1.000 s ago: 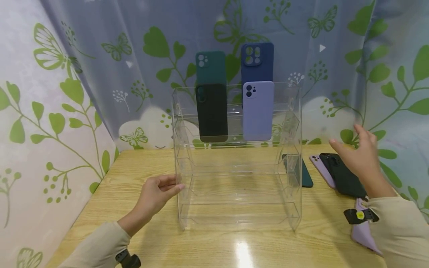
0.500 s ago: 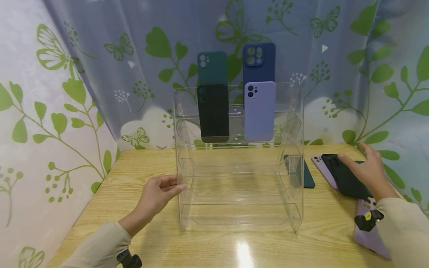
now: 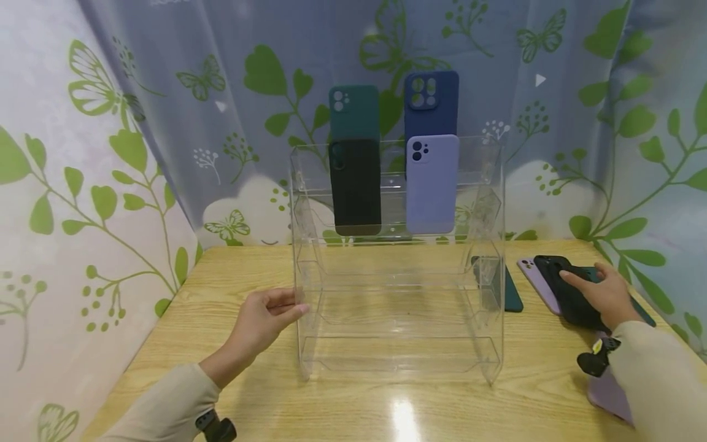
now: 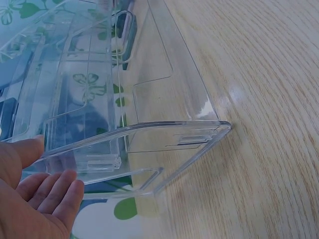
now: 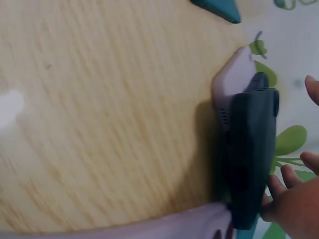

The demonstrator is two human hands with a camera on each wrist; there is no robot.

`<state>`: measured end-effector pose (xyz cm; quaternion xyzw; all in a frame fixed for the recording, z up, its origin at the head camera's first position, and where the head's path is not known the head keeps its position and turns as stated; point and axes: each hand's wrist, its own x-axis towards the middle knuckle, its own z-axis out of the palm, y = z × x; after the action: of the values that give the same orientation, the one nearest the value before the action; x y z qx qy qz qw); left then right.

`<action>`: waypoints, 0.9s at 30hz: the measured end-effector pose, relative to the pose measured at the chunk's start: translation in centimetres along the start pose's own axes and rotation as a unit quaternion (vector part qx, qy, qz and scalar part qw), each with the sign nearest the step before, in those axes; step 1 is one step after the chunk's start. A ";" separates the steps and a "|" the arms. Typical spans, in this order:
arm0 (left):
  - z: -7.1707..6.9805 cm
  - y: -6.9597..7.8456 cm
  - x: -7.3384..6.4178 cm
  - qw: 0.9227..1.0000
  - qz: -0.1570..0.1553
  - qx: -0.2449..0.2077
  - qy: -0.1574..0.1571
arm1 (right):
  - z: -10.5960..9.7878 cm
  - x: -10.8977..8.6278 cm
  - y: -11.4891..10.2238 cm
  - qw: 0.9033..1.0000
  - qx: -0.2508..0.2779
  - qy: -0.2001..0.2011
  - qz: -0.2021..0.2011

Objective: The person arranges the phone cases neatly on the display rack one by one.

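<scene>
A clear acrylic display stand [image 3: 400,353] stands on the table, and my left hand [image 3: 265,319] pinches its left side edge between thumb and fingers. In the left wrist view, the thumb [image 4: 25,152] lies to one side of that edge, the fingers [image 4: 57,196] to the other. At the right, my right hand [image 3: 604,294] is over a black phone case [image 3: 566,291] leaning on a lavender case [image 3: 538,285]. The right wrist view has fingertips [image 5: 276,189] at the black case's edge and the thumb [image 5: 312,89] apart from it. A teal case [image 3: 643,312] lies partly hidden beneath.
On the stand's upper tiers are a green case [image 3: 353,113], a dark blue case [image 3: 442,110], a black case [image 3: 356,190] and a lavender case [image 3: 432,184]. Another teal case [image 3: 512,291] lies beside the stand. A purple case [image 3: 610,396] is partly under the right forearm.
My right hand has come down from above the loose cases to the black one. The left hand stays at the stand's edge. The head view has shifted slightly.
</scene>
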<state>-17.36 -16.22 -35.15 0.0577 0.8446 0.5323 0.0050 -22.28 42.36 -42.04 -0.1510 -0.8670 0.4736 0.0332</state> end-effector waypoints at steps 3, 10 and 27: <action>0.0 0.0 0.0 1.000 0.002 0.002 0.000 | 0.5 0.1 0.3 1.000 -0.024 0.008 -0.002; 0.0 -0.1 0.0 1.000 0.000 0.002 0.001 | 1.2 0.2 0.2 0.995 -0.097 0.020 0.013; 0.2 -0.1 0.0 1.000 -0.001 -0.002 0.009 | 1.7 0.2 0.0 0.987 -0.151 0.010 0.048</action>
<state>-17.39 -16.11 -35.30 0.0519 0.8438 0.5341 -0.0021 -22.81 41.02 -42.96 -0.2004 -0.9199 0.3370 -0.0036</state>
